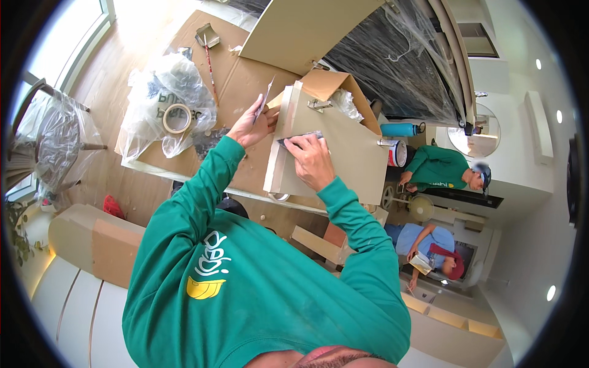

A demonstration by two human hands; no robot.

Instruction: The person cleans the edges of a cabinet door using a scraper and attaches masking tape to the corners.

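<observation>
2 hands of mine are over the beige panel (353, 144) in front of me. My right hand (313, 161) has its fingers closed on a dark flat tool (300, 137) at the panel's face. My left hand (253, 126), just beside the panel's left edge, pinches a thin flat piece (264, 102). Farther left, 1 tape roll (177, 130) lies on clear plastic (144, 130).
</observation>
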